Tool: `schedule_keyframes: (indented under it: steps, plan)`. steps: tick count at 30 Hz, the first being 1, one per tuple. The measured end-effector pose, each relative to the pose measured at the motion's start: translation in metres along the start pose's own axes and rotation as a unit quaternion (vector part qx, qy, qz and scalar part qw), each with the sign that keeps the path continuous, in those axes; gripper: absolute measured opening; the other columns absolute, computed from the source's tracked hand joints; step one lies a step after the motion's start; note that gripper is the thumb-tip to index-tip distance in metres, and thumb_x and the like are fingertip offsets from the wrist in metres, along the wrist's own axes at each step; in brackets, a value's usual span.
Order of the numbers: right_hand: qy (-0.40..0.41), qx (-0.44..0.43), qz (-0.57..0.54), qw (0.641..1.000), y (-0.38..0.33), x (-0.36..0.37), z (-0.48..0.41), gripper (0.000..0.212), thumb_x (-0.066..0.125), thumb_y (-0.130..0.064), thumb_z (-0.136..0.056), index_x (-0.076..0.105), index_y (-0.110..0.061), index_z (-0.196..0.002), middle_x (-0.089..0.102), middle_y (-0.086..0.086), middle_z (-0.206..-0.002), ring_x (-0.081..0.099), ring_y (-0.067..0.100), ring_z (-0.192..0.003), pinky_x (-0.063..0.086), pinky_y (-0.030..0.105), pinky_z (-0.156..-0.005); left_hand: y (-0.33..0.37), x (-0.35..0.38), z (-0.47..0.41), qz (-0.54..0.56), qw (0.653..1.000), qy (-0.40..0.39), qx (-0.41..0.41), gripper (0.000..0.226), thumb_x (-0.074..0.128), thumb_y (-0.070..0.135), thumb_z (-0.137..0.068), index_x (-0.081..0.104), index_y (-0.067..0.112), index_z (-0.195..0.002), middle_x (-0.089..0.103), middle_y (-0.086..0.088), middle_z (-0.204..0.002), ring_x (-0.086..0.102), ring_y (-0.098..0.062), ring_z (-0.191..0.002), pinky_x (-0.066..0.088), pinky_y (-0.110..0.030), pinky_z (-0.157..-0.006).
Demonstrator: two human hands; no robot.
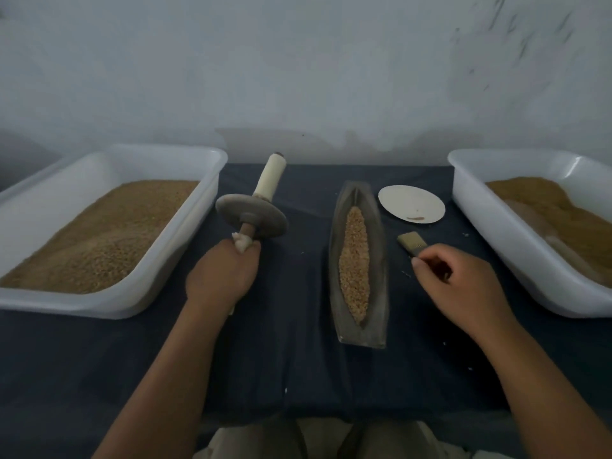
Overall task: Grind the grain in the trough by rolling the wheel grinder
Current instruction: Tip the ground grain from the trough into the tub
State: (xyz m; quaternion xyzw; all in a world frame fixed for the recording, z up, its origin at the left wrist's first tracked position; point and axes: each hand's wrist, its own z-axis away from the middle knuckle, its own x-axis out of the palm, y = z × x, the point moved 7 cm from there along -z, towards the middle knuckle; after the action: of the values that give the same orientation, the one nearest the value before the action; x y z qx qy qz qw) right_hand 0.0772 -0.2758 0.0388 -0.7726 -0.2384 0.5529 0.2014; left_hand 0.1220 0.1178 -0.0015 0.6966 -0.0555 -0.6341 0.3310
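Both forearms bare, reaching forward from the lower edge, elbows out of view.

Left hand [222,276]: fist wrapped round the near handle of the wheel grinder [251,217], back of hand up, wrist straight.

Right hand [457,279]: palm down, fingers curled, thumb tip at the brush [411,245] ferrule. Brush handle is hidden beneath the hand; actual grip not discernible.

Hands well apart.

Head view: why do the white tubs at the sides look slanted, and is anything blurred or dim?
Head view: wide-angle distortion splays the left white plastic tub and right white plastic tub outward; head view: lighting dim and even, shadows faint; head view: the right hand looks slightly smeared.
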Motion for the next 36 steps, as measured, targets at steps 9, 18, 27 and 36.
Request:
schedule_keyframes:
  steps: [9, 18, 27, 36]
  plan:
    - [-0.192, 0.161, -0.132, 0.959, -0.020, 0.051, -0.006, 0.055, 0.039, -0.081, -0.098, 0.073, -0.037, -0.099, 0.074, -0.015, -0.075, 0.070, 0.006, -0.059, 0.051, 0.025, -0.052, 0.006, -0.030, 0.030, -0.049, 0.998, 0.025, 0.022, 0.052, 0.055, 0.066, -0.097, 0.056, 0.027, -0.131, 0.063, 0.005, -0.104, 0.060, -0.013, -0.085, 0.048, -0.035, -0.067]
    - [-0.178, 0.206, -0.272, 0.923, -0.026, 0.075, -0.006, 0.022, 0.058, -0.036, -0.099, 0.075, -0.023, -0.102, 0.078, -0.008, -0.086, 0.075, 0.010, -0.078, 0.059, 0.033, -0.065, 0.101, 0.048, 0.078, 0.399, 0.869, -0.294, -0.009, 0.049, 0.048, 0.067, -0.101, 0.071, 0.029, -0.122, 0.078, 0.006, -0.111, 0.073, -0.014, -0.109, 0.053, -0.047, -0.107]
    - [-0.209, 0.182, -0.298, 0.913, -0.045, 0.061, -0.001, 0.030, 0.055, -0.044, -0.088, 0.079, -0.044, -0.105, 0.079, -0.008, -0.102, 0.076, 0.011, -0.094, 0.058, 0.046, -0.094, 0.136, 0.081, 0.081, 0.583, 0.701, -0.395, -0.107, 0.070, 0.075, 0.070, -0.084, 0.071, 0.020, -0.133, 0.076, -0.016, -0.122, 0.075, -0.036, -0.111, 0.055, -0.056, -0.104]
    - [-0.224, 0.137, -0.226, 0.938, -0.057, 0.054, 0.001, 0.030, 0.048, -0.049, -0.107, 0.072, -0.061, -0.094, 0.074, -0.030, -0.093, 0.067, -0.012, -0.085, 0.051, 0.029, -0.084, 0.133, 0.097, 0.090, 0.647, 0.628, -0.397, -0.171, 0.045, 0.066, 0.046, -0.095, 0.084, 0.006, -0.108, 0.077, -0.022, -0.113, 0.079, -0.037, -0.093, 0.064, -0.049, -0.071]
